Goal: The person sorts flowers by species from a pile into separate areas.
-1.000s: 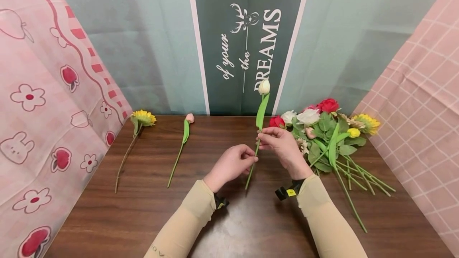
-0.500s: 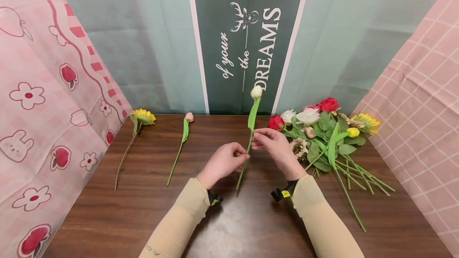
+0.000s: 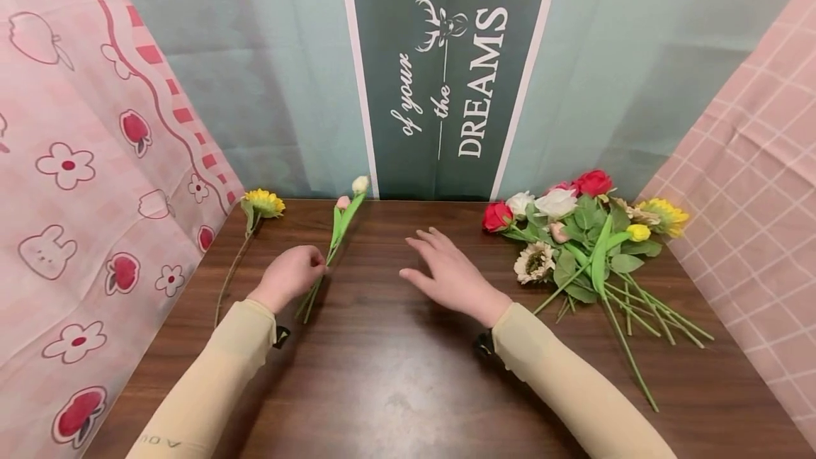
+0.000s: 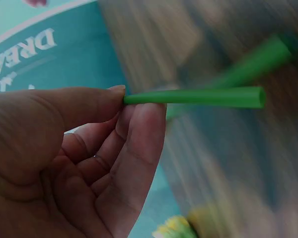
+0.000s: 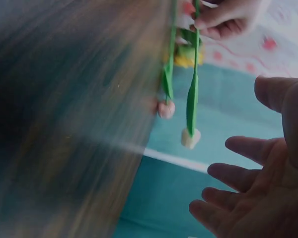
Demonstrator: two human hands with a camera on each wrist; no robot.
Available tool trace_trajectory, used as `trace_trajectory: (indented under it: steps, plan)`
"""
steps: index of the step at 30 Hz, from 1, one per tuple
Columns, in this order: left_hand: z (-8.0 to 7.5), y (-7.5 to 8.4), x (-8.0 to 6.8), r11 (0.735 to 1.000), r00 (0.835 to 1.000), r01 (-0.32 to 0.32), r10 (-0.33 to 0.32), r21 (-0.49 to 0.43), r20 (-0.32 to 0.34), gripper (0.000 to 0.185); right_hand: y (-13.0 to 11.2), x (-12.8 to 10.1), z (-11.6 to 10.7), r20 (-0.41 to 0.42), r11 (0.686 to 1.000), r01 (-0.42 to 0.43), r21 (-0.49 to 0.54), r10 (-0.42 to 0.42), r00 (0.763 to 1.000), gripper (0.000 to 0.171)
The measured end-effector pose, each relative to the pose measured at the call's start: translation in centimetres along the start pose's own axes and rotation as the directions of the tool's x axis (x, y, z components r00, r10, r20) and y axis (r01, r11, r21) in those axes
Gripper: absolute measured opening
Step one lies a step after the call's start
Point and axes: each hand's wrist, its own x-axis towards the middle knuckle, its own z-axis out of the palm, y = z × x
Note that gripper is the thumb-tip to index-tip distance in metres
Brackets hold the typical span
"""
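White tulip [image 3: 360,185] lies slanted at the back left of the wooden table [image 3: 408,374], its stem pinched between thumb and fingers of the left hand [image 3: 290,276], just beside a pink tulip [image 3: 343,202] and near a sunflower [image 3: 263,202]. The right hand [image 3: 446,271] hovers mid-table with fingers spread, holding nothing. On the dark backdrop panel [image 3: 446,76] behind, white lettering reads "of your the DREAMS". A heap of mixed flowers [image 3: 586,232] fills the back right, well apart from the tulip; bare wood stretches along the near edge

Staged craft booth: fabric backdrops [image 3: 95,126], wooden table [image 3: 395,374]
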Motion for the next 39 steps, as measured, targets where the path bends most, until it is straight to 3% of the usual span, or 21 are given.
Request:
trace_trajectory:
  steps: [6,13,22,27,30,34,36,39]
  plan:
    - [0.4,-1.0,0.3,0.999,0.998,0.029,-0.030,0.019,0.046,0.011,-1.2,0.8,0.6,0.100,0.993,0.064,-0.102,-0.054,0.994,0.068]
    - [1.3,-0.7,0.8,0.998,0.999,0.046,-0.047,0.052,0.024,0.010,-0.8,0.2,1.1,0.172,0.989,0.078,-0.124,-0.056,0.984,0.065]
    - [1.3,-1.0,0.4,0.998,0.998,0.053,-0.053,0.030,0.019,0.016,-0.2,-0.6,0.6,0.164,0.988,0.091,-0.122,-0.071,0.984,0.064]
    - [0.9,-0.2,0.2,0.997,0.998,0.060,-0.061,0.046,0.008,0.024,0.7,-0.9,-0.4,0.082,0.990,0.079,-0.121,-0.069,0.994,0.054]
    - [1.0,1.1,0.0,0.998,1.000,0.011,-0.010,0.056,-0.019,0.033,1.8,-1.3,-1.6,-0.007,0.994,0.055,-0.098,-0.056,0.998,0.044]
    - [1.7,3.8,-0.2,0.990,0.991,-0.118,0.123,0.083,-0.058,0.047,4.1,-2.5,-3.7,-0.147,0.999,-0.019,-0.030,0.015,0.989,0.030]
    - [2.2,5.3,-0.3,0.974,0.975,-0.201,0.209,0.100,-0.072,0.052,5.6,-3.3,-4.9,-0.209,0.997,-0.070,0.023,0.073,0.975,0.025]
    - [3.1,7.8,-0.5,0.937,0.939,-0.328,0.337,0.125,-0.063,0.055,7.8,-4.7,-6.8,-0.260,0.981,-0.164,0.104,0.186,0.948,0.022]
